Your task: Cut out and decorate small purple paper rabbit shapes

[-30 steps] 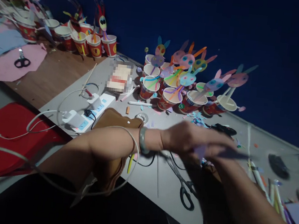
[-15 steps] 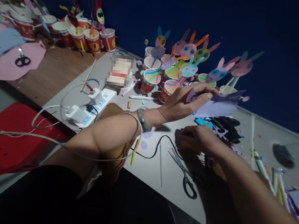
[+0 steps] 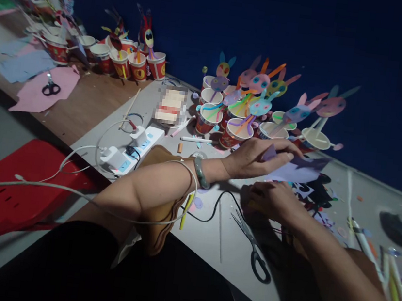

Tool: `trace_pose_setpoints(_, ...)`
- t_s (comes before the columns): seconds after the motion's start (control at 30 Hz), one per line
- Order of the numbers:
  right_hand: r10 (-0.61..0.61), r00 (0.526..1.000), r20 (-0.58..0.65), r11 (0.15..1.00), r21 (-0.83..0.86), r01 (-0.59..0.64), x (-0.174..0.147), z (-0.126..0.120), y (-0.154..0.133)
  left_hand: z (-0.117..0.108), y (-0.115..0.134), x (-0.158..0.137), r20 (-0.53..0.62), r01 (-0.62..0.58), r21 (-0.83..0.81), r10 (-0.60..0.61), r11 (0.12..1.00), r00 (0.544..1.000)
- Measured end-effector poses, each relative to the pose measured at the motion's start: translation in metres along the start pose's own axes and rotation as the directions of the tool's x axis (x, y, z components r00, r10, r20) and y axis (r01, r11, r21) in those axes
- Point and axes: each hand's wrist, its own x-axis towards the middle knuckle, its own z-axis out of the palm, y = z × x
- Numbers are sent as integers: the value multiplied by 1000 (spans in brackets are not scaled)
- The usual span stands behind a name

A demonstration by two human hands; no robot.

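Note:
My left hand (image 3: 258,157), with a green bangle (image 3: 201,171) at its wrist, pinches a sheet of purple paper (image 3: 299,168) between thumb and fingers above the table. Just below it is my right hand (image 3: 272,198), its fingers curled down close to the tabletop; what they hold, if anything, is hidden in shadow. Scissors (image 3: 251,244) with black handles lie partly spread on the table, nearer to me than my right hand. A thin white stick (image 3: 220,233) and a yellow marker (image 3: 186,212) lie to the left of the scissors.
Red paper cups (image 3: 237,134) with paper rabbit figures line the back. A white power strip (image 3: 142,149) and looping cable (image 3: 53,186) sit left, the cable crossing my left arm. Dark paper scraps (image 3: 322,191) lie behind my hands; a red stool (image 3: 24,187) is lower left.
The view has shifted, so the table's contents appear lower and further right. My left hand has come down a little from the cups, still holding the purple paper. My right hand stays curled.

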Motion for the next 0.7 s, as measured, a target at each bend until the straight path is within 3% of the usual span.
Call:
trace_pose_setpoints(0.13, -50, 998, -30, 999, 5, 50, -2, 3, 0, 1, -3, 1, -4, -15, -11, 15, 1000, 1000)
trace_pose_setpoints(0.23, -57, 995, -84, 976, 206, 73, -5, -5, -9, -1, -4, 2, -18, -59, -52, 58, 997, 998)
trace_pose_setpoints(0.37, -32, 993, -113, 789, 607, 94, -10, -24, -40, -4, -2, 4, -37, 27, -101, -31, 994, 999)
trace_pose_setpoints(0.47, -166, 976, -142, 672, 708, 217, -8, -32, -54, -8, 1, 6, -50, 117, -108, -123, 987, 991)
trace_pose_setpoints(0.53, -183, 968, -169, 700, 669, 250, -5, -32, -47, -9, 2, 7, -63, 120, -120, -128, 986, 990)
trace_pose_setpoints(0.7, 12, 941, -338, 945, 311, 100, -1, -14, -1, -9, 1, 6, -109, 20, -161, -38, 987, 993)
